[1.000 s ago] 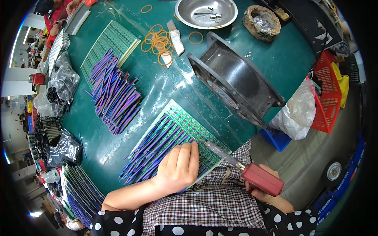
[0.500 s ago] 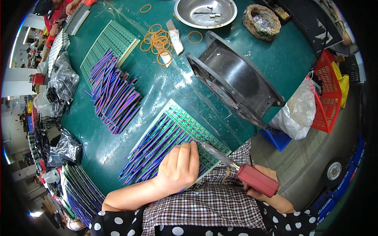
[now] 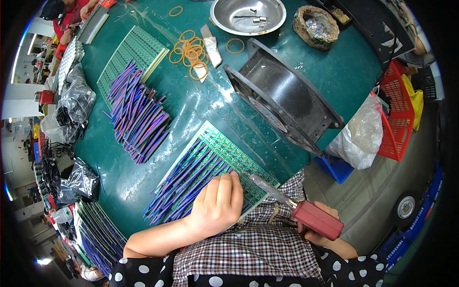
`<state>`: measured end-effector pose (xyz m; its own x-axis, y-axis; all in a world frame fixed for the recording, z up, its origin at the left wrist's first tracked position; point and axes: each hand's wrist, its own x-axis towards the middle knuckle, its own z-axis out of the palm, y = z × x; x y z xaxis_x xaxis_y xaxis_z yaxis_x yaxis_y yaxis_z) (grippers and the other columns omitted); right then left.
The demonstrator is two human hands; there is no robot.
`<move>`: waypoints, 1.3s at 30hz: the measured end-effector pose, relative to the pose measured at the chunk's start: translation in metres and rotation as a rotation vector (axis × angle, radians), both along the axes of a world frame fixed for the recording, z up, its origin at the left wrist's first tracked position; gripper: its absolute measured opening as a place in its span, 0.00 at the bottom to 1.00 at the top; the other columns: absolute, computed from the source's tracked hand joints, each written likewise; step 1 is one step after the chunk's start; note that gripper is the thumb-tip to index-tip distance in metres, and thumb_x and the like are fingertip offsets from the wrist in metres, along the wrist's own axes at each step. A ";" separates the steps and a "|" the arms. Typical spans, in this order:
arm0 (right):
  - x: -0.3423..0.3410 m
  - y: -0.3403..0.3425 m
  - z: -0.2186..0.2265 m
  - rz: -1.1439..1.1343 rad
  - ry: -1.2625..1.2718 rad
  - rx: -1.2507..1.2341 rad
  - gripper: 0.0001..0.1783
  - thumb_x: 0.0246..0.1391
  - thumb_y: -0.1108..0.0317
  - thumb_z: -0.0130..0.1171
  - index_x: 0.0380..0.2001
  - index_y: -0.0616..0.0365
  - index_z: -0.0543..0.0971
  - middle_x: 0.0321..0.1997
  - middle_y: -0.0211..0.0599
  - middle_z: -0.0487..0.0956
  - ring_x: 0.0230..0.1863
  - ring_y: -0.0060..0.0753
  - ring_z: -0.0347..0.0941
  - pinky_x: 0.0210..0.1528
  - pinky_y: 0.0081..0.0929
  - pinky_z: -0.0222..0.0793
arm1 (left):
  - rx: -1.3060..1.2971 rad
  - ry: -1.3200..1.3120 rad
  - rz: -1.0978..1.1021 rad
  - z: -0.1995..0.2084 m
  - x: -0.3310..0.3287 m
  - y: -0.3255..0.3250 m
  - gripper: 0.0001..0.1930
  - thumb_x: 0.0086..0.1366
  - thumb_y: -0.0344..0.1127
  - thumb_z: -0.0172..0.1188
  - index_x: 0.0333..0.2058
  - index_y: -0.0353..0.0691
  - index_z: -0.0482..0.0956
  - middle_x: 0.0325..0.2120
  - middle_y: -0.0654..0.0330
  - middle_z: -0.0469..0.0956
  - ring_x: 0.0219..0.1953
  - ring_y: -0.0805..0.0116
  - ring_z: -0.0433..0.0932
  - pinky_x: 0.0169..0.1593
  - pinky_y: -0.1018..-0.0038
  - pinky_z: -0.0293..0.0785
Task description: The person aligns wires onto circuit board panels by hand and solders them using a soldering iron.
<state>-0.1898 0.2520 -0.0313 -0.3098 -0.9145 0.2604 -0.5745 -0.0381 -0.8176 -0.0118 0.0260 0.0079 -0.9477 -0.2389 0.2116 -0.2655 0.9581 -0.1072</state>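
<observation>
A green circuit board panel (image 3: 239,155) lies at the table's near edge, with rows of blue, purple and black wires (image 3: 184,184) running off it to the lower left. My left hand (image 3: 217,198) rests over the panel, its fingers bent and pinched on a wire at the end of the rows; the pinched part is mostly hidden. In my right hand (image 3: 321,229) is a soldering gun (image 3: 318,220) with a red body and a long metal barrel. Its tip points toward my left fingertips, above the board and slightly apart from them.
A bundle of loose wires (image 3: 138,117) lies on stacked green panels (image 3: 129,48). Rubber bands (image 3: 191,50), a metal bowl (image 3: 248,21), a stone-like dish (image 3: 315,28) and a black fan (image 3: 287,91) stand beyond. Wired boards (image 3: 98,234) sit at the left; a red crate (image 3: 399,115) is at the right.
The soldering gun has shifted slightly right and toward me, its tip drawing a little away from my left fingertips. My left hand stays nearly in place.
</observation>
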 end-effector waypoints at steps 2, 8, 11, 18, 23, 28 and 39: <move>0.000 0.000 -0.001 0.014 -0.040 0.010 0.43 0.50 0.35 0.59 0.51 0.68 0.73 0.29 0.34 0.80 0.25 0.33 0.77 0.27 0.26 0.70 | -0.013 0.001 0.000 -0.001 0.000 0.001 0.07 0.52 0.25 0.61 0.31 0.28 0.79 0.27 0.56 0.76 0.27 0.70 0.75 0.28 0.82 0.71; 0.001 -0.001 0.000 0.062 -0.133 0.080 0.43 0.50 0.35 0.59 0.47 0.70 0.73 0.31 0.37 0.80 0.28 0.34 0.77 0.28 0.27 0.70 | -0.082 -0.023 -0.040 -0.002 -0.001 0.002 0.10 0.51 0.25 0.61 0.33 0.27 0.79 0.28 0.55 0.75 0.28 0.68 0.76 0.28 0.81 0.72; 0.008 0.010 0.000 -0.022 -0.296 0.115 0.41 0.49 0.36 0.61 0.44 0.70 0.74 0.29 0.35 0.79 0.25 0.30 0.76 0.26 0.23 0.69 | -0.084 -0.036 -0.037 -0.002 0.000 0.001 0.12 0.51 0.25 0.60 0.36 0.27 0.79 0.30 0.54 0.75 0.29 0.66 0.76 0.29 0.79 0.72; 0.007 0.007 -0.002 -0.050 -0.669 0.099 0.39 0.46 0.48 0.70 0.47 0.74 0.72 0.23 0.35 0.80 0.23 0.27 0.79 0.27 0.19 0.72 | -0.122 -0.051 -0.029 -0.002 0.002 0.001 0.12 0.51 0.26 0.61 0.35 0.27 0.79 0.29 0.54 0.75 0.28 0.67 0.76 0.28 0.80 0.72; 0.017 -0.003 0.013 -0.178 -0.810 0.138 0.43 0.44 0.41 0.68 0.44 0.75 0.70 0.19 0.29 0.76 0.18 0.18 0.71 0.21 0.14 0.63 | -0.015 -0.068 0.027 0.004 0.000 0.007 0.14 0.50 0.25 0.61 0.38 0.27 0.78 0.29 0.58 0.73 0.30 0.68 0.74 0.29 0.80 0.71; 0.017 0.004 0.009 -0.229 -0.879 0.134 0.43 0.44 0.42 0.69 0.44 0.76 0.69 0.22 0.36 0.76 0.19 0.20 0.72 0.20 0.15 0.64 | 0.380 0.080 0.435 0.015 0.019 -0.037 0.13 0.52 0.24 0.58 0.39 0.35 0.76 0.31 0.53 0.75 0.33 0.54 0.75 0.38 0.61 0.73; 0.016 0.002 0.010 -0.214 -1.029 0.094 0.47 0.42 0.52 0.74 0.54 0.77 0.64 0.33 0.44 0.79 0.24 0.25 0.75 0.23 0.18 0.71 | 0.202 0.213 0.653 -0.003 0.036 -0.081 0.04 0.55 0.26 0.61 0.30 0.36 0.76 0.27 0.54 0.75 0.33 0.55 0.76 0.37 0.65 0.72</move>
<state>-0.1735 0.2538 -0.0208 -0.4980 -0.8177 -0.2887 0.4103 0.0710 -0.9092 0.0244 -0.0547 0.0045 -0.5409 -0.7974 0.2676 -0.7869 0.5921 0.1738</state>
